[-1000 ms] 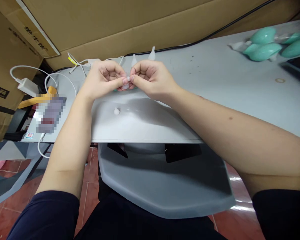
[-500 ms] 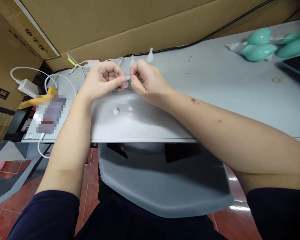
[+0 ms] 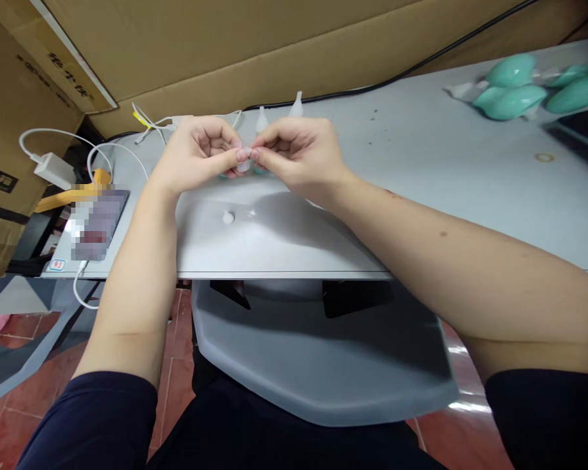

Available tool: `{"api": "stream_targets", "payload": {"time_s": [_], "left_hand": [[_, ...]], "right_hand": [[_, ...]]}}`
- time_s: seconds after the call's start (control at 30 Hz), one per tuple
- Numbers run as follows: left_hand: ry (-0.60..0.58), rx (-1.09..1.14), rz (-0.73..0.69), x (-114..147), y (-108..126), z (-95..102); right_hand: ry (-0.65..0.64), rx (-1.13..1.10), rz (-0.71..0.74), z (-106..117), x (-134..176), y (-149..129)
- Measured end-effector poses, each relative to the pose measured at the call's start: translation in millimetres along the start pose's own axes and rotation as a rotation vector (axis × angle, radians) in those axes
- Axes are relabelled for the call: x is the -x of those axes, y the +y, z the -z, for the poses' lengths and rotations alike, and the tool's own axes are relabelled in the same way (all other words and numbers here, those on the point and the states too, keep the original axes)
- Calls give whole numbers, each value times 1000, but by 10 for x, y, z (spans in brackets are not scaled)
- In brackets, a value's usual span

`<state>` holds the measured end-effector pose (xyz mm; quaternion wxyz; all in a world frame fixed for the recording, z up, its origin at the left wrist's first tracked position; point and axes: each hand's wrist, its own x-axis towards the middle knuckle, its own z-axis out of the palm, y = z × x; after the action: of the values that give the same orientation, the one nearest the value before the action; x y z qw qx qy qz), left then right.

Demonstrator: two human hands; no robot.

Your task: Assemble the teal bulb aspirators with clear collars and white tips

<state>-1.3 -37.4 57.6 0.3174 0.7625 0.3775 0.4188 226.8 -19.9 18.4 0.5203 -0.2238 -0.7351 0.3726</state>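
Note:
My left hand (image 3: 198,153) is closed, thumb and fingers pinching a small translucent white plastic piece (image 3: 245,166) above the table. My right hand (image 3: 306,153) meets it from the other side, its thumb and fingertips pressed together on the top end of the same piece. Bits of teal show below and behind the fingers, mostly hidden. Just behind my hands stand two white pointed nozzle tips (image 3: 261,120), their lower parts covered. Nearer me, a small round white piece (image 3: 228,217) lies on the table.
Teal bulbs (image 3: 512,98) with translucent ends lie at the back right of the grey table (image 3: 421,150). A blurred-out phone (image 3: 110,219), a white charger (image 3: 53,171) and cables are at the left. Cardboard (image 3: 255,46) stands behind; a grey chair (image 3: 323,365) is below the edge.
My right hand has turned and shifted slightly, its fingers now straighter at the top of the plastic piece. My left hand has stayed almost still.

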Motion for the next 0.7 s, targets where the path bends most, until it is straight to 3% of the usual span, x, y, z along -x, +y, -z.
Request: {"api": "stream_targets", "payload": {"time_s": [0.23, 0.47, 0.7], "left_hand": [[-61, -155, 71, 45, 82, 246], [-361, -437, 311, 69, 225, 369], [-378, -548, 319, 21, 88, 301]], "right_hand": [[-12, 101, -102, -44, 50, -82], [-345, 324, -279, -83, 47, -107], [-460, 433, -338, -148, -32, -105]]}}
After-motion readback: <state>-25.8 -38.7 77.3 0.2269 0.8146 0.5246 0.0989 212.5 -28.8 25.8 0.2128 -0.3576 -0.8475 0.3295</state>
